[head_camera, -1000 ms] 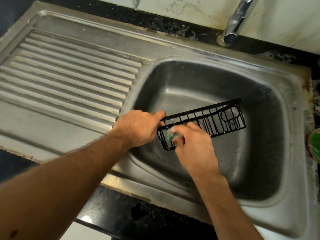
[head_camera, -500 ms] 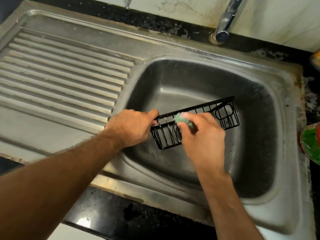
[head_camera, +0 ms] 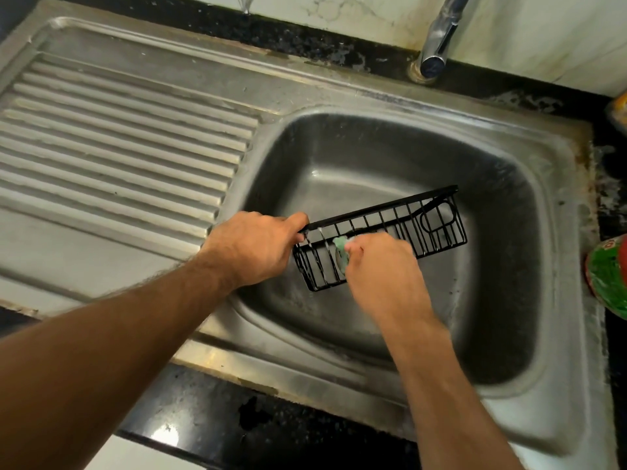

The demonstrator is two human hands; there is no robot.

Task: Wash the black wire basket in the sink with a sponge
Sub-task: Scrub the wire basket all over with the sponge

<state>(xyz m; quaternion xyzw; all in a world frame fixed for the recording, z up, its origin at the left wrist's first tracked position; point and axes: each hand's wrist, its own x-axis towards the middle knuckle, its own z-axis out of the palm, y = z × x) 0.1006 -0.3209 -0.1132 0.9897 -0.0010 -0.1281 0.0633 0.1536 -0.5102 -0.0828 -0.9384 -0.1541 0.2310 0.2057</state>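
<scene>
Over the stainless steel sink basin [head_camera: 492,252], we see a long black wire basket [head_camera: 383,237] held tilted in the air. The left hand [head_camera: 252,251] grips its left end; the right hand [head_camera: 380,266] pinches a pale green sponge [head_camera: 340,249] against the wires. A chrome tap [head_camera: 439,35] stands behind, ribbed steel drainboard [head_camera: 118,137] at left.

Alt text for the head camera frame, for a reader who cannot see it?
Over a steel sink, the left hand grips one end of a black wire basket while the right hand rubs a green sponge against its wires. A tap stands behind the basin, no water visibly running.
</scene>
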